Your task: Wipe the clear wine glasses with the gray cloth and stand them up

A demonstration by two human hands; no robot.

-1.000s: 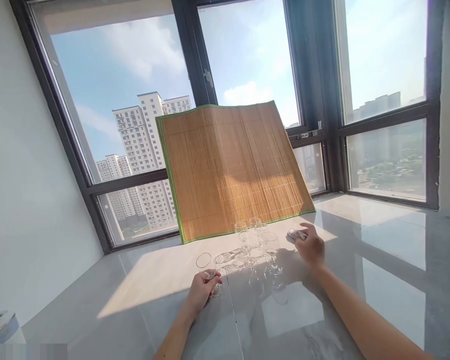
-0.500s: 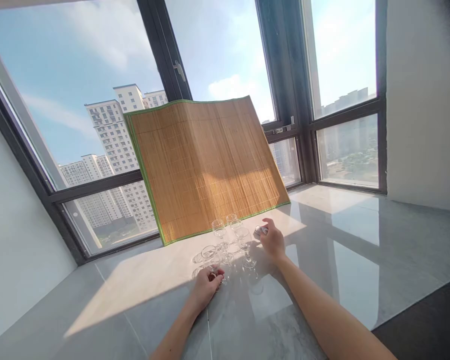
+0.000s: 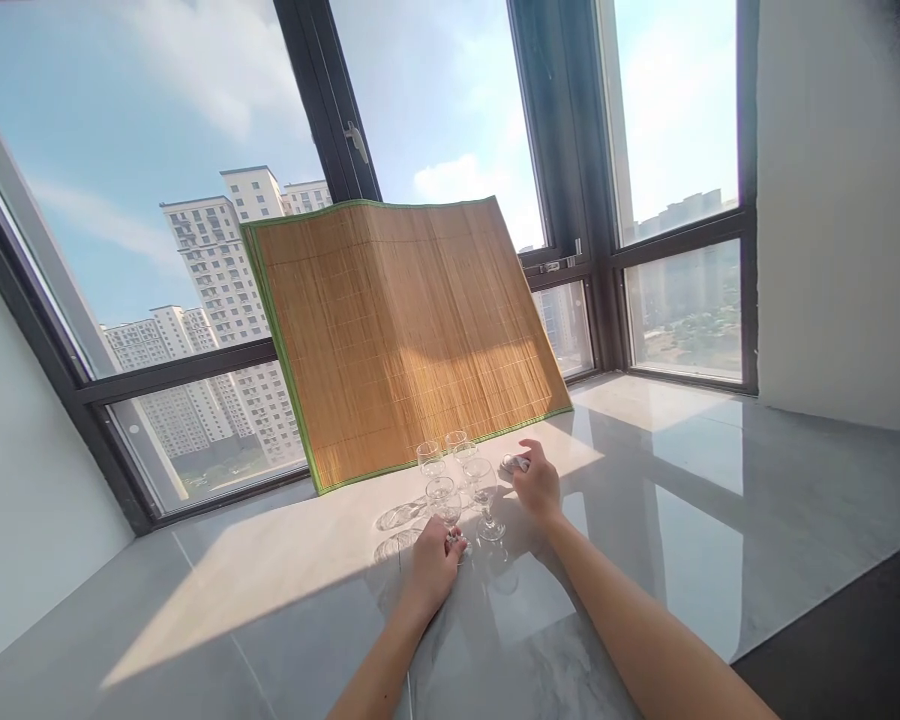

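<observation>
My left hand (image 3: 433, 562) pinches the low stem of a small clear stemmed glass (image 3: 443, 497), which stands upright at the front left of a tight cluster. Beside it is another stemmed glass (image 3: 481, 484), between my two hands. More of these glasses (image 3: 429, 458) stand close behind, overlapping so that their edges are hard to separate. On the right, my right hand (image 3: 538, 483) is closed, index finger bent, around a small shiny whitish thing (image 3: 515, 463) whose kind I cannot make out.
A bamboo mat (image 3: 397, 330) with green edging leans against the windows behind the glasses. Grey glossy tiles (image 3: 615, 520) cover the sill, with patches of sun and reflections. Dark window frames (image 3: 600, 300) and white walls (image 3: 840, 250) bound the corner.
My left hand has moved right, bringing its glass closer to the others. My right hand stays nearly in place. The whole view has shifted slightly.
</observation>
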